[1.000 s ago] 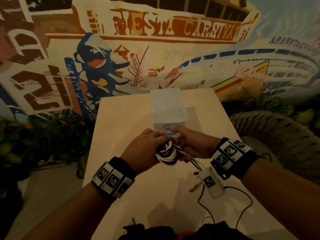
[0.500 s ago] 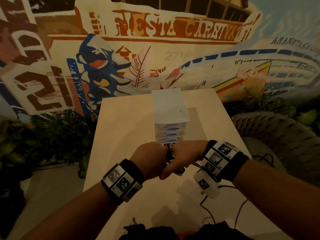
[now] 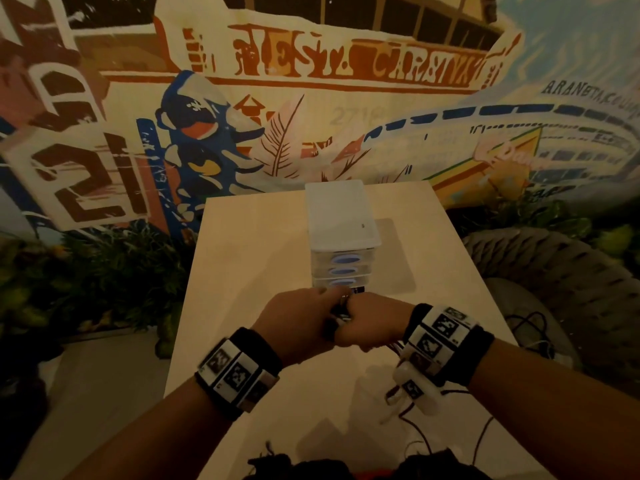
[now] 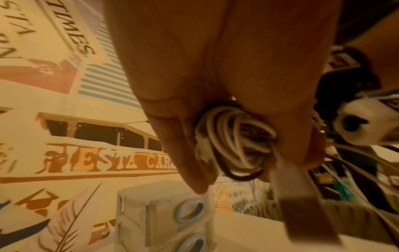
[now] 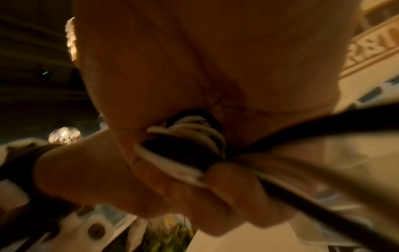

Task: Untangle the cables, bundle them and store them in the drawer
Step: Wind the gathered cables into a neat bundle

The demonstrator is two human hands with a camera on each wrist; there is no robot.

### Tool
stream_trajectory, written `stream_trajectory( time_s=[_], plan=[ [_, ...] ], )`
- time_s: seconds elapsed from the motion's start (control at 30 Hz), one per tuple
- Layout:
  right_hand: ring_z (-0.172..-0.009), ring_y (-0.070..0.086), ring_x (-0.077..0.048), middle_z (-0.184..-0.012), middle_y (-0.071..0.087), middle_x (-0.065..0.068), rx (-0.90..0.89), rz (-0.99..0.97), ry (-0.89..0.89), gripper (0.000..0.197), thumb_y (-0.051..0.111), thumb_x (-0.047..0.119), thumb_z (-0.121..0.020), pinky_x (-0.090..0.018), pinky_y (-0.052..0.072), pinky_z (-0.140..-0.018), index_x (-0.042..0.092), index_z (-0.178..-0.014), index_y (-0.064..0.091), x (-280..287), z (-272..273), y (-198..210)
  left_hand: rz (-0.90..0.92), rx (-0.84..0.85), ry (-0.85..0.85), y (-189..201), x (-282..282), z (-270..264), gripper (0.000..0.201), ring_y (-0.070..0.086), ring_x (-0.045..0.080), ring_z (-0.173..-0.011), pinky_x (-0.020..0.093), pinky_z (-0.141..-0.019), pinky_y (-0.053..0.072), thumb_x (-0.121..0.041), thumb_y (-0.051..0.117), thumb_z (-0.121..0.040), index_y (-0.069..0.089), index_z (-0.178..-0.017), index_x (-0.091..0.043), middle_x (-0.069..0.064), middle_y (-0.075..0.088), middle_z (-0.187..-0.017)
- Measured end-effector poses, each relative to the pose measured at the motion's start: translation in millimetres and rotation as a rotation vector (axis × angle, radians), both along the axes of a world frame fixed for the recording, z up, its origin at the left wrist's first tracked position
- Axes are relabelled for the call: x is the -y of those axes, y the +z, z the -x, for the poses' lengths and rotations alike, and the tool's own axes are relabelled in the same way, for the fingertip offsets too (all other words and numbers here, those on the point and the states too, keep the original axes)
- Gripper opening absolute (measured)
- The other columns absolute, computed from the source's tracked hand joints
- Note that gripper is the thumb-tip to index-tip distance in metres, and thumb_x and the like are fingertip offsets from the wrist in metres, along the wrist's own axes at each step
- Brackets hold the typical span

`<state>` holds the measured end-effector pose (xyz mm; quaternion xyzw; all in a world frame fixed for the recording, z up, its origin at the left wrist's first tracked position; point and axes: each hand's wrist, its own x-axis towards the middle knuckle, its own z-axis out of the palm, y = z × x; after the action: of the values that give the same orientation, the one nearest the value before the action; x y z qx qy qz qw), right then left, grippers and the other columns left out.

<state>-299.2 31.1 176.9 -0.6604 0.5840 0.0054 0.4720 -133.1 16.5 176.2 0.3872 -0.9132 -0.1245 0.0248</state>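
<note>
A small coil of white and black cables (image 4: pixel 235 141) is held between both hands above the light wooden table (image 3: pixel 249 258). My left hand (image 3: pixel 308 320) grips the coil from the left and my right hand (image 3: pixel 372 322) grips it from the right, knuckles up and touching. From the head view only a sliver of the coil (image 3: pixel 343 311) shows between them. In the right wrist view the coil (image 5: pixel 194 136) sits under curled fingers, and a dark blurred strand (image 5: pixel 313 213) runs off from it. Just beyond the hands stands the clear drawer unit (image 3: pixel 341 233) with blue oval handles, its drawers closed.
Thin black wires (image 3: pixel 481 441) trail over the table's near right part and off its edge. A woven chair (image 3: pixel 571 289) stands to the right, plants (image 3: pixel 86 278) to the left, a painted wall behind. Dark cloth (image 3: pixel 346 469) lies at the bottom edge.
The hands have closed together over the coil and turned knuckles-up, so the coil that showed plainly a second ago is almost hidden. They sit a little closer to the drawer unit.
</note>
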Motion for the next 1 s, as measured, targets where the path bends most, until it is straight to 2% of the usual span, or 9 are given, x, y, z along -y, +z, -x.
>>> stream_trajectory(
  time_s=[0.1,0.2,0.3,0.43,0.53,0.63,0.77,0.83,1.0],
  plan=[
    [-0.059,0.053,-0.023,-0.069,0.055,-0.011,0.156,-0.024,-0.148,0.015,0.065,0.018,-0.084,-0.033,0.046,-0.058,0.004,-0.082,0.06,3,15,3,-0.151,-0.178,0.086,3,12,-17,0.102,0.061,0.01,-0.106,0.03,-0.084,0.056,-0.058,0.081,-0.072,0.018,-0.152,-0.049,-0.015,0.055,-0.13],
    [-0.057,0.051,-0.022,-0.07,0.052,-0.014,0.358,-0.054,-0.297,0.032,0.069,0.021,-0.072,-0.035,0.044,-0.059,-0.006,-0.088,0.062,4,26,5,-0.52,-0.505,0.217,0,18,-31,0.118,0.061,-0.001,-0.109,0.027,-0.088,0.057,-0.063,0.088,-0.059,0.016,-0.152,-0.054,-0.021,0.055,-0.13],
    [-0.051,0.045,-0.017,-0.065,0.051,-0.007,0.639,-0.111,-0.356,0.008,0.061,0.006,-0.072,-0.029,0.039,-0.052,0.003,-0.08,0.061,0,24,15,-0.737,-0.683,0.261,-12,15,-32,0.111,0.065,0.007,-0.113,0.043,-0.093,0.058,-0.064,0.089,-0.058,0.03,-0.15,-0.048,-0.012,0.062,-0.131],
    [-0.058,0.049,-0.022,-0.068,0.051,-0.012,0.841,-0.167,-0.391,0.026,0.064,0.005,-0.066,-0.029,0.041,-0.054,-0.001,-0.091,0.061,-4,12,14,-0.821,-0.747,0.103,-18,4,-19,0.083,0.062,0.016,-0.121,0.048,-0.097,0.055,-0.063,0.083,-0.068,0.054,-0.137,-0.028,-0.006,0.064,-0.132],
    [-0.075,0.05,-0.033,-0.087,0.054,-0.023,0.947,-0.265,-0.379,0.037,0.066,0.011,-0.058,-0.033,0.045,-0.061,-0.002,-0.093,0.065,-8,1,11,-0.773,-0.835,-0.012,-9,1,-8,0.07,0.06,0.016,-0.123,0.033,-0.102,0.051,-0.058,0.08,-0.073,0.058,-0.131,-0.024,-0.003,0.065,-0.13],
    [-0.07,0.054,-0.025,-0.083,0.056,-0.018,1.12,-0.287,-0.354,0.027,0.062,0.007,-0.064,-0.033,0.039,-0.061,0.004,-0.09,0.07,-11,-3,14,-0.739,-0.895,-0.04,-5,7,-10,0.076,0.061,0.015,-0.123,0.026,-0.099,0.05,-0.049,0.082,-0.072,0.055,-0.133,-0.013,-0.005,0.066,-0.129],
    [-0.055,0.053,-0.015,-0.07,0.057,-0.006,1.238,-0.282,-0.354,0.032,0.053,0.004,-0.07,-0.031,0.036,-0.059,-0.002,-0.101,0.059,-9,9,20,-0.626,-0.711,0.007,0,8,-22,0.052,0.07,0.009,-0.104,0.028,-0.087,0.056,-0.044,0.08,-0.079,0.063,-0.124,-0.026,-0.013,0.073,-0.113],
    [-0.053,0.051,-0.016,-0.07,0.055,-0.007,1.219,-0.248,-0.381,0.038,0.054,0.007,-0.069,-0.03,0.036,-0.057,-0.003,-0.105,0.059,-8,17,23,-0.417,-0.569,0.026,1,8,-28,0.032,0.072,0.006,-0.086,0.03,-0.078,0.057,-0.051,0.063,-0.092,0.071,-0.116,-0.031,-0.017,0.076,-0.099],
    [-0.056,0.051,-0.013,-0.072,0.056,-0.008,1.207,-0.164,-0.505,0.039,0.045,0.0,-0.076,-0.026,0.037,-0.051,-0.008,-0.113,0.055,-6,19,17,-0.131,-0.33,0.025,13,1,-27,0.057,0.063,0.003,-0.067,0.02,-0.067,0.048,-0.059,0.015,-0.103,0.065,-0.092,-0.036,-0.016,0.069,-0.074]
  ],
)
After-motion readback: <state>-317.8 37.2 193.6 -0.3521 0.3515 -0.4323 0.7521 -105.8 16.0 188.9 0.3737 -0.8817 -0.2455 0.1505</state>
